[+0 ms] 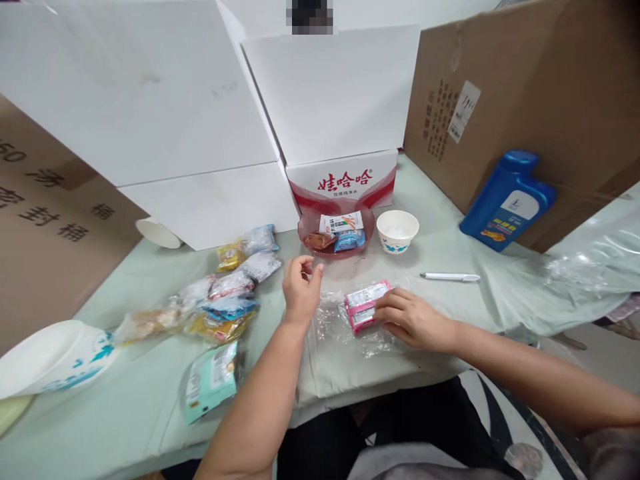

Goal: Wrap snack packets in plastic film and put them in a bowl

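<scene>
My left hand is raised just in front of the pink glass bowl. Its fingers are loosely bent, with the thumb apart, and nothing shows in it. To its right, a pink-edged packet with pale printed labels lies on crumpled clear plastic wrap. The curled fingers of my right hand grip the packet's right edge; the fingertips are partly hidden. In the bowl are a white printed packet, a brown packet and a blue packet.
Wrapped snacks and a mint-green pouch lie left. A paper cup stands beside the bowl, and a white pen lies right. Farther right is a blue bottle. White boxes and a brown carton wall the table.
</scene>
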{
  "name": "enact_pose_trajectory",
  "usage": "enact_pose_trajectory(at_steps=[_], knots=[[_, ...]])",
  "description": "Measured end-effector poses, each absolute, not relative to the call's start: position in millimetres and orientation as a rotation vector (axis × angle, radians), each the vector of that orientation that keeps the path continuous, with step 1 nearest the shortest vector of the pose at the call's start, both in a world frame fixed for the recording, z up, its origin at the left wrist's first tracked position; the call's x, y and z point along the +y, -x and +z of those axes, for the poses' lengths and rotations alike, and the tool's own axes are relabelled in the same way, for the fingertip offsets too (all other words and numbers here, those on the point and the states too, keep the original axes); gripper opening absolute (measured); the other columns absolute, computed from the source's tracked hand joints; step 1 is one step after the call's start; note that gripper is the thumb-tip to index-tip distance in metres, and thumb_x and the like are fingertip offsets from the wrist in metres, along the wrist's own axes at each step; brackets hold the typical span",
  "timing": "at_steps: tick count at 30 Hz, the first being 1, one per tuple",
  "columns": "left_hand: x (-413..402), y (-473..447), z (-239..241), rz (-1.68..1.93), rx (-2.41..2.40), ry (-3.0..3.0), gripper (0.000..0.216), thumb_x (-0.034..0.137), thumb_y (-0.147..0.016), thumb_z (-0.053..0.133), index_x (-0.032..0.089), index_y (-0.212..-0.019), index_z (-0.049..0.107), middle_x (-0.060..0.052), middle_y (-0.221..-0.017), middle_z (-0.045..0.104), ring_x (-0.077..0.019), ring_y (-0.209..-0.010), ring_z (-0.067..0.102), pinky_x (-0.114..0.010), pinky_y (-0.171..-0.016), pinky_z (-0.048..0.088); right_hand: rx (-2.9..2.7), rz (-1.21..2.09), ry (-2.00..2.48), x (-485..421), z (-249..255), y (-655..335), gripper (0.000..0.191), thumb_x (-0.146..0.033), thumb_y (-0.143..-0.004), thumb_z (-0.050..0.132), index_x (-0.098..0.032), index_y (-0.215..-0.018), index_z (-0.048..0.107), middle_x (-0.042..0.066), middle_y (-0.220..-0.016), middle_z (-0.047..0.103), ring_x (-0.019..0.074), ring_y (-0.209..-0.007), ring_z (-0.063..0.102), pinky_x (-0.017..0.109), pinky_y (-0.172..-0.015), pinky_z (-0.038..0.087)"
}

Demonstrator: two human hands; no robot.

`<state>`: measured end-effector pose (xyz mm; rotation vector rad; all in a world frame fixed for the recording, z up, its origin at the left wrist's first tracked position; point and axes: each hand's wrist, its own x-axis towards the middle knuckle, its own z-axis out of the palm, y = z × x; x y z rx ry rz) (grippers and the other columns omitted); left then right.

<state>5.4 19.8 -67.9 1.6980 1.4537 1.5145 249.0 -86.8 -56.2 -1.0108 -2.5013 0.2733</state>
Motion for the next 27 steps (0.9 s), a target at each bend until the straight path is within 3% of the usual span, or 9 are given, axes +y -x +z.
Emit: enact_pose_trajectory(at_steps=[2, 6, 11, 15, 17, 19, 22, 24, 27], knots=[[11.5, -4.4, -59.5, 1.46, 1.205, -1.697, 0.024, 0.037, -0.072, 0.071, 0.018, -0.083, 0.061, 0.002, -0.068, 0.059, -0.0104, -0.058, 0.055, -0.022, -0.056, 0.045, -2.548, 0.202, 1.059, -78.3, -61.8, -245.9, 0.033, -0.025, -0.091, 0.054, -0.018, -0.123, 0.058, 0.014, -0.128, 0.057, 0.0283, -0.12, 0.048, 0.048, -0.1, 0.041], [-5.8, 0.1, -41.0, 0.651, 0.675, -1.554, 0.033, 0.043, -0.065, 0.081, 0.015, -0.073, 0.066, -0.001, -0.059, 0.063, -0.0125, -0.05, 0.059, -0.023, -0.05, 0.048, -2.559, 0.076, 1.132, -65.8, -66.7, -244.1, 0.059, -0.048, -0.086, 0.061, -0.013, -0.133, 0.051, 0.021, -0.144, 0.044, 0.0387, -0.135, 0.031, 0.057, -0.103, 0.035], [-5.0, 12.4, -29.4, 0.094, 0.427, -1.515, 0.034, 0.047, -0.073, 0.075, 0.017, -0.089, 0.075, -0.01, -0.085, 0.074, -0.0202, -0.071, 0.07, -0.03, -0.065, 0.054, -2.404, 0.021, 0.957, -63.5, -68.5, -245.1, 0.027, -0.028, -0.098, 0.042, -0.017, -0.113, 0.062, 0.014, -0.116, 0.064, 0.0251, -0.114, 0.052, 0.044, -0.094, 0.043], [7.8, 13.0, -40.7, 0.234, 0.906, -1.918, 0.023, 0.039, -0.083, 0.062, 0.02, -0.089, 0.073, -0.006, -0.087, 0.072, -0.0217, -0.083, 0.067, -0.033, -0.074, 0.053, -2.482, 0.054, 0.875, -63.0, -78.8, -245.3, 0.025, -0.027, -0.097, 0.042, -0.018, -0.11, 0.063, 0.011, -0.101, 0.067, 0.0204, -0.091, 0.056, 0.038, -0.083, 0.046], [11.9, 8.5, -47.9, 0.484, 1.249, -2.138, 0.016, 0.029, -0.082, 0.061, 0.019, -0.091, 0.071, -0.008, -0.104, 0.069, -0.0246, -0.096, 0.064, -0.038, -0.087, 0.051, -2.497, 0.059, 0.911, -61.7, -85.0, -245.0, 0.032, -0.039, -0.095, 0.048, -0.017, -0.114, 0.061, 0.013, -0.109, 0.065, 0.024, -0.1, 0.055, 0.043, -0.089, 0.044], [12.1, 2.9, -51.9, 0.699, 1.388, -2.236, 0.019, 0.021, -0.082, 0.058, 0.019, -0.097, 0.069, -0.01, -0.119, 0.062, -0.0258, -0.108, 0.059, -0.04, -0.096, 0.046, -2.511, 0.07, 0.945, -60.4, -90.0, -244.0, 0.055, -0.055, -0.087, 0.055, -0.014, -0.124, 0.057, 0.017, -0.123, 0.059, 0.0308, -0.115, 0.048, 0.051, -0.097, 0.039], [6.8, -4.1, -52.9, 0.694, 1.231, -2.225, 0.021, 0.026, -0.081, 0.061, 0.019, -0.1, 0.065, -0.007, -0.111, 0.061, -0.0221, -0.101, 0.061, -0.035, -0.09, 0.049, -2.516, 0.094, 1.042, -58.2, -93.3, -242.2, 0.072, -0.061, -0.082, 0.06, -0.012, -0.134, 0.05, 0.021, -0.136, 0.049, 0.0365, -0.129, 0.038, 0.056, -0.103, 0.034], [3.0, -6.5, -53.7, 0.52, 1.126, -2.206, 0.044, 0.033, -0.07, 0.074, 0.019, -0.109, 0.061, -0.007, -0.109, 0.06, -0.0229, -0.099, 0.061, -0.035, -0.088, 0.051, -2.521, 0.118, 1.097, -55.5, -91.3, -243.2, 0.067, -0.055, -0.084, 0.06, -0.013, -0.135, 0.049, 0.021, -0.138, 0.048, 0.0355, -0.13, 0.039, 0.054, -0.103, 0.036], [1.0, -7.0, -57.7, 0.311, 1.122, -2.272, 0.094, 0.035, -0.049, 0.087, 0.02, -0.132, 0.047, -0.012, -0.129, 0.052, -0.0317, -0.12, 0.05, -0.043, -0.101, 0.043, -2.528, 0.177, 1.129, -47.8, -80.9, -249.9, 0.061, -0.051, -0.087, 0.059, -0.013, -0.134, 0.05, 0.019, -0.134, 0.054, 0.0315, -0.123, 0.049, 0.048, -0.1, 0.042]])
